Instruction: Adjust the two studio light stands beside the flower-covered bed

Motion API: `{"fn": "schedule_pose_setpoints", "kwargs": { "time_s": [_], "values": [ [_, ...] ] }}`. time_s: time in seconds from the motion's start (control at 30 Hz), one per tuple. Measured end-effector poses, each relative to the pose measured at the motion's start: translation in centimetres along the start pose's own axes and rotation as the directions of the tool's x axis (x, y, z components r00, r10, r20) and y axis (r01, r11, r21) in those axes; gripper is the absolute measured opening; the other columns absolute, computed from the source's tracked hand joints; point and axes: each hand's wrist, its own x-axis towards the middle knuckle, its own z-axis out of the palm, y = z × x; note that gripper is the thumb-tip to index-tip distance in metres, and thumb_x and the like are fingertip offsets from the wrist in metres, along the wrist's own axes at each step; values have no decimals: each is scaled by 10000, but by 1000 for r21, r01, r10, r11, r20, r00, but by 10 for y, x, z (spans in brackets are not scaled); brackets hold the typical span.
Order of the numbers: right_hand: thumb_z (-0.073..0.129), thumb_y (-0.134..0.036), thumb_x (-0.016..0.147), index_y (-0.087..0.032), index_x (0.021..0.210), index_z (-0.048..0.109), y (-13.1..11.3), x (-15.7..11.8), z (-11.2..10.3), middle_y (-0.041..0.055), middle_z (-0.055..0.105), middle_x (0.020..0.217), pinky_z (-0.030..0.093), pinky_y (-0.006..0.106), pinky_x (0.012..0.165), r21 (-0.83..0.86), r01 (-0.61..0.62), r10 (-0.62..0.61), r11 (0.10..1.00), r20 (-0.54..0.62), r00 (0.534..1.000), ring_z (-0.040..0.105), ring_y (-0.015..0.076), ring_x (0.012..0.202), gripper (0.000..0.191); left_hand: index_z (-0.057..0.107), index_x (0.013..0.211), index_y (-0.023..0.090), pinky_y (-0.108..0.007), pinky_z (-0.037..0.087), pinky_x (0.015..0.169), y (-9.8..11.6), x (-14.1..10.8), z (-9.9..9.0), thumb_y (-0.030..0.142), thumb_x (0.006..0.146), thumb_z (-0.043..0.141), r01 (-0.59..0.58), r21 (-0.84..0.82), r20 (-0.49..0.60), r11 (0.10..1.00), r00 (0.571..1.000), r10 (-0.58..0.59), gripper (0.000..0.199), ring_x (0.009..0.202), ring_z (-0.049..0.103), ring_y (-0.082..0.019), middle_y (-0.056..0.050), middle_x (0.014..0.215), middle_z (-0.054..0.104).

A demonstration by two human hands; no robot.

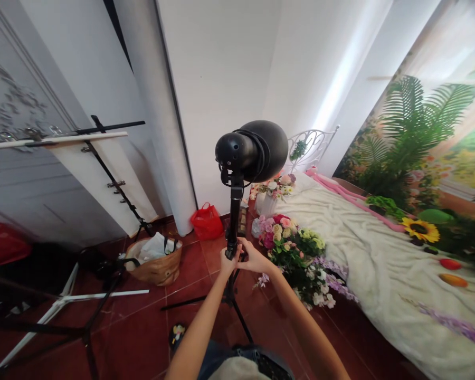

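A black studio light (253,150) with a rounded housing and a wide reflector sits on top of an upright black light stand (235,211) in front of me. My left hand (228,262) is closed round the stand's pole at a black collar below the light. My right hand (252,256) is closed at the same collar from the right side, its fingers near what looks like a locking knob. The fingers partly hide the knob. Lower down, the stand's legs (241,316) spread over the floor.
Artificial flowers (287,237) stand close on the right, beside a bed with a cream blanket (364,264). A wicker basket (156,266), a red bag (207,221) and a backdrop stand (114,184) are on the left. White and black stand legs (106,294) cross the tiled floor.
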Motion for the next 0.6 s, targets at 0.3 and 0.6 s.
{"fn": "schedule_pose_setpoints", "kwargs": {
  "time_s": [0.3, 0.6],
  "values": [
    [397, -393, 873, -194, 1068, 497, 79, -35, 15, 76, 597, 1095, 444, 324, 913, 106, -192, 208, 976, -159, 965, 581, 154, 1024, 296, 609, 739, 166, -281, 482, 636, -10, -8, 2, 437, 695, 628, -3, 57, -95, 998, 995, 8, 275, 673, 628, -184, -57, 677, 658],
    [517, -420, 788, -161, 1064, 470, 77, -17, 31, -59, 517, 474, 409, 221, 433, 559, -435, 591, 706, -127, 797, 520, 120, 407, 382, 558, 698, 168, -241, 444, 579, -16, -9, 1, 451, 688, 629, 1, 39, -77, 999, 997, 2, 292, 586, 577, -146, -17, 601, 595]
  ]
}}
